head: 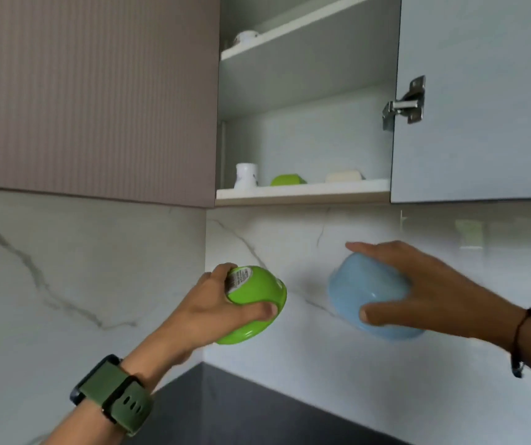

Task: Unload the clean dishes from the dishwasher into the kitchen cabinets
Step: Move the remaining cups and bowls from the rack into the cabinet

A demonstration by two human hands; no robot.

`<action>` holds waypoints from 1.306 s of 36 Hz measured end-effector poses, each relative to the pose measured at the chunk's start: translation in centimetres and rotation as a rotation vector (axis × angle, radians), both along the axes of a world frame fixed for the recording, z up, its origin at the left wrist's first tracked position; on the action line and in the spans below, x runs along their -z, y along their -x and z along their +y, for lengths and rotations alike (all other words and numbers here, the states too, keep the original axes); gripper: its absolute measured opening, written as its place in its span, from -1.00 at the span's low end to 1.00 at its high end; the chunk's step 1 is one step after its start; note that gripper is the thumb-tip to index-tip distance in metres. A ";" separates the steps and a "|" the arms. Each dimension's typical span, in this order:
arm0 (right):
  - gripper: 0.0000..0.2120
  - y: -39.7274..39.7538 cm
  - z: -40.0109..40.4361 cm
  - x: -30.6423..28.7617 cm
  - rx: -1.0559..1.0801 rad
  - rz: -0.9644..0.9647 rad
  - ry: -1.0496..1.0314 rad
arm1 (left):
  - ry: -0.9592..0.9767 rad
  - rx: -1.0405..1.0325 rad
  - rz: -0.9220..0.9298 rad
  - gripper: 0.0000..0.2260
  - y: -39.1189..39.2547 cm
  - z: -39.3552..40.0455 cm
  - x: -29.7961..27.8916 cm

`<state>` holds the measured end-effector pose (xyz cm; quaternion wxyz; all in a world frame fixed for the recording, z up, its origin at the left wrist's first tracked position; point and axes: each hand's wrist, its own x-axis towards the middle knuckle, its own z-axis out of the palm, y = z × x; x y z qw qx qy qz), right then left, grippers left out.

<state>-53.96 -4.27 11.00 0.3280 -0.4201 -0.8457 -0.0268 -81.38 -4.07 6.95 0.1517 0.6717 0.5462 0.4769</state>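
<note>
While gripped — both bowls (pixel 254 303) aloft.

This is a home kitchen. At twelve o'clock an open wall cabinet (pixel 306 101) shows white shelves holding a white mug (pixel 246 176), a green bowl (pixel 287 180) and a pale dish (pixel 344 176), its door (pixel 482 97) swung out on a metal hinge (pixel 405 102) at two o'clock. A ribbed taupe cabinet front (pixel 90 91) fills ten o'clock, above a marble-veined backsplash (pixel 65 268) that meets a dark countertop (pixel 241 409) at six o'clock.

Soft, even daylight; slight motion blur, wide-angle distortion.
</note>
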 end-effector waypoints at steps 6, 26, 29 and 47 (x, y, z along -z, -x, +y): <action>-0.33 3.4 3.3 -9.5 0.018 -0.077 -0.120 | -0.086 0.111 0.099 -0.25 2.0 5.2 -9.6; -0.41 6.6 5.9 -32.0 0.378 -0.032 -0.336 | -0.434 0.048 0.032 -0.39 0.3 10.4 -33.7; -0.37 5.9 5.7 -35.6 0.410 0.064 -0.434 | -0.500 0.000 -0.010 -0.39 -0.9 10.8 -38.1; -0.42 4.8 14.4 -44.2 0.686 0.137 -0.581 | -0.629 -0.143 0.030 -0.44 -7.6 16.9 -47.1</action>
